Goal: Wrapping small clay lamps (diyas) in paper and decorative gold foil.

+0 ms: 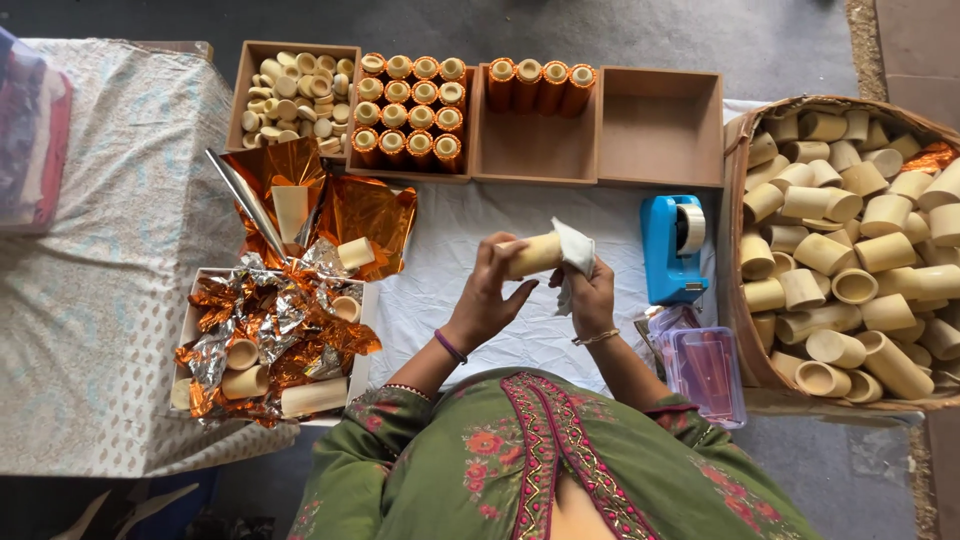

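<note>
Foil scraps (270, 330) pile up on the left. Mid-bench, left hand (487, 295) has its fingers curled round a pale tube (533, 254), held up off the cloth. Right hand (592, 297) pinches a white cloth (575, 252) against the tube's end. Tape dispenser (672, 248) and tube basket (745, 340) sit right. Loose grip, I'd guess: a hard wipe could knock the tube down.

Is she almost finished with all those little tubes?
Not nearly. Sixteen orange-wrapped tubes already stand in the wooden trays. The left hand holds one bare tube while the right hand presses a white cloth to it. The basket is full of bare tubes.
</note>
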